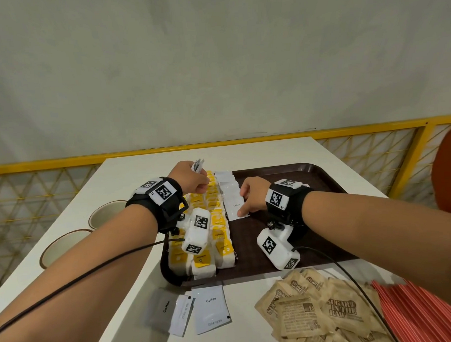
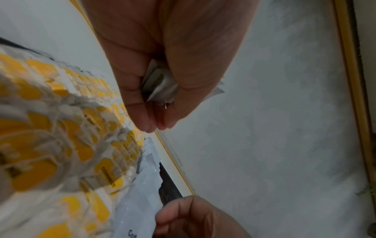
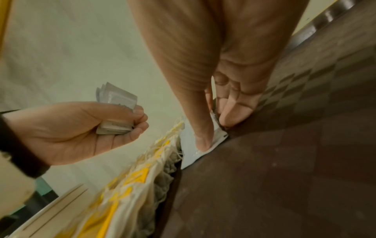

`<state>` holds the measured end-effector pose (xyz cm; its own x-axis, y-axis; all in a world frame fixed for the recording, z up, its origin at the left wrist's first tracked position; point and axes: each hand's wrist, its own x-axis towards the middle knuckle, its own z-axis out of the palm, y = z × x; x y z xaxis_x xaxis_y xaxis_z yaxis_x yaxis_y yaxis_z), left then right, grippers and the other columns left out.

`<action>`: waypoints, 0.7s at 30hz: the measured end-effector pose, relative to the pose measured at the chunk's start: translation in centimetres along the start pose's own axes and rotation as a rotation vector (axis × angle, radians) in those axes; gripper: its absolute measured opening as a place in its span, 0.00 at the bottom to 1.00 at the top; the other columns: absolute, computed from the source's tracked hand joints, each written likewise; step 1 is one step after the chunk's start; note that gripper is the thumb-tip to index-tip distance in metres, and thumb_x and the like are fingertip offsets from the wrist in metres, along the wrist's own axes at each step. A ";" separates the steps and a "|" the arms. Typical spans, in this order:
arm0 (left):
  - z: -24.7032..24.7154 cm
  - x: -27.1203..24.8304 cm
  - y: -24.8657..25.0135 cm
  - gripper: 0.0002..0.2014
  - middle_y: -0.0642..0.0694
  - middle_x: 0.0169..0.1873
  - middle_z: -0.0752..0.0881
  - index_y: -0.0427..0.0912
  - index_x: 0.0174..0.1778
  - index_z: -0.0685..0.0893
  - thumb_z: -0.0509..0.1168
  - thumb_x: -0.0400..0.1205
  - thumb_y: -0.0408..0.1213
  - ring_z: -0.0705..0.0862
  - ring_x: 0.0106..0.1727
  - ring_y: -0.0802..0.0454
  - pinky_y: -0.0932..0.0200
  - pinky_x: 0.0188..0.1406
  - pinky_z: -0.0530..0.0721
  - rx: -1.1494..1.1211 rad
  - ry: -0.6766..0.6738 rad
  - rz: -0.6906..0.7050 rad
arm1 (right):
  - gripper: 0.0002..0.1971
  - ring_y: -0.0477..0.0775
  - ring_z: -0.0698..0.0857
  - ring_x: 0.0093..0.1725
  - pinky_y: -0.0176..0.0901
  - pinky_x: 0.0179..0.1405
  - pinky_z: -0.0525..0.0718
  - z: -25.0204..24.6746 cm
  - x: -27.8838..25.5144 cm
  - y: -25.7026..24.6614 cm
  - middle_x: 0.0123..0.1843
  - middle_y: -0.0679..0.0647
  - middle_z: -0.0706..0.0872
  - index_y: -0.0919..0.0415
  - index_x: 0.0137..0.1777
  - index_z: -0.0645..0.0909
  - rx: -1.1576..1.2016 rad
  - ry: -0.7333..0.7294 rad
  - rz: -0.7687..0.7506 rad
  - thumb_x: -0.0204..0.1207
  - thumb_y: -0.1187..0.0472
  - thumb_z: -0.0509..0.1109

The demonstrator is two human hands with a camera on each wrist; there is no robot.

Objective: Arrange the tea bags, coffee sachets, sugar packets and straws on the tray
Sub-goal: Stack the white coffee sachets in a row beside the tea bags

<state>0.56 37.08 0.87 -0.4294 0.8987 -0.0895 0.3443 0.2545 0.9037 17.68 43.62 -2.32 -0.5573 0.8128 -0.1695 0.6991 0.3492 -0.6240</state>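
A dark brown tray (image 1: pixel 310 182) holds rows of yellow-tagged tea bags (image 1: pixel 217 223) on its left side. Beside them runs a column of white coffee sachets (image 1: pixel 227 188). My left hand (image 1: pixel 194 181) hovers over the tea bags and grips a bundle of coffee sachets (image 1: pixel 198 165), also seen as the bundle (image 3: pixel 116 98) in the right wrist view. My right hand (image 1: pixel 246 203) is down on the tray and pinches the nearest sachet (image 3: pixel 195 157) of the column, thumb on top and fingers at its edge. Brown sugar packets (image 1: pixel 316 311) and red straws (image 1: pixel 419 312) lie on the table at front right.
Three loose coffee sachets (image 1: pixel 211 308) lie on the white table in front of the tray. Two cups (image 1: pixel 107 212) (image 1: pixel 62 245) stand at the left. The tray's right half (image 3: pixel 264 177) is bare. An orange chair (image 1: pixel 449 171) and a yellow railing (image 1: pixel 346 130) border the table.
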 end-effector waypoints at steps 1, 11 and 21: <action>0.0 -0.1 0.0 0.08 0.38 0.35 0.82 0.36 0.37 0.78 0.67 0.78 0.21 0.83 0.36 0.43 0.50 0.48 0.87 0.003 -0.002 0.001 | 0.22 0.60 0.87 0.48 0.59 0.54 0.87 0.0 0.0 -0.1 0.44 0.53 0.82 0.54 0.42 0.74 -0.015 0.020 -0.006 0.58 0.62 0.87; 0.1 -0.5 -0.3 0.05 0.39 0.34 0.81 0.35 0.39 0.77 0.65 0.80 0.25 0.81 0.33 0.46 0.58 0.35 0.87 -0.051 -0.024 0.023 | 0.17 0.59 0.89 0.48 0.58 0.53 0.88 -0.3 0.1 -0.1 0.49 0.57 0.87 0.57 0.41 0.78 -0.021 0.050 -0.017 0.61 0.64 0.85; 1.1 -3.2 0.6 0.14 0.54 0.57 0.82 0.50 0.62 0.82 0.56 0.87 0.46 0.80 0.62 0.58 0.64 0.61 0.77 -0.246 -0.235 0.221 | 0.19 0.56 0.84 0.61 0.49 0.64 0.83 -2.5 -2.4 -1.6 0.62 0.60 0.84 0.65 0.67 0.77 0.696 -0.049 -0.162 0.77 0.63 0.72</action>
<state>3.03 34.72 1.23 -0.1550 0.9866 0.0510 0.1846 -0.0218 0.9826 19.04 42.29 1.00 -0.6610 0.7482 -0.0577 0.1670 0.0718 -0.9833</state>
